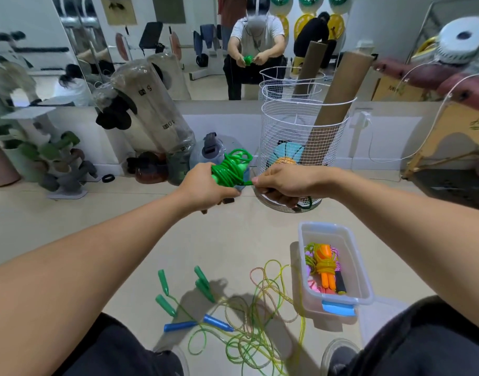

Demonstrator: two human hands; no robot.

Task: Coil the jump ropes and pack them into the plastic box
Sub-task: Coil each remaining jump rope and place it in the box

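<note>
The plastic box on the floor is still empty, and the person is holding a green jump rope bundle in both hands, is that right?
Not quite. The head view shows the plastic box already holds a coiled yellow rope with orange handles. The rest stands: the left hand grips the green jump rope bundle while the right hand pinches its cord.

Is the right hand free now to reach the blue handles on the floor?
Probably not yet. The right hand pinches the green rope that the left hand holds as a bundle. The blue handles lie uncovered on the floor, so nothing else blocks them.
</note>
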